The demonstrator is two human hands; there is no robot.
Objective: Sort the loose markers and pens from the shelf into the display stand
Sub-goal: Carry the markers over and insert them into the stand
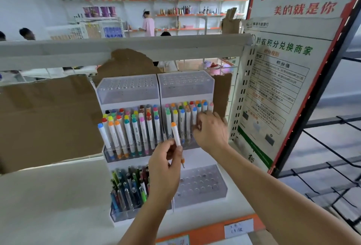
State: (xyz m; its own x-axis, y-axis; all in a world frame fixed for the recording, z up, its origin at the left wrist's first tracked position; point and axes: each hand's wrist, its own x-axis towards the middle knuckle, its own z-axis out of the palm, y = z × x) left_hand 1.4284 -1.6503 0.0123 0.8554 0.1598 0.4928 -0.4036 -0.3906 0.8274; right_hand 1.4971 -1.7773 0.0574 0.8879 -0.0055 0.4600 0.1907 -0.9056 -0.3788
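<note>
Two hands, slim cylindrical marker

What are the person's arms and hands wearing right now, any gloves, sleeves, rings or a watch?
Nothing that shows. The left hand and right hand are bare, with no gloves, and no rings visible. Both forearms are uncovered as far as the frame's edge, with no sleeve, watch or band in view.

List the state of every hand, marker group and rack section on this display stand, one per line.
Left hand: grips an orange-capped white marker, upright.
Right hand: fingers curled among the middle-right markers.
Clear top racks: holes empty.
Middle-left marker rack: full.
Bottom-left pen rack: full.
Bottom-right clear rack: holes empty.
</note>
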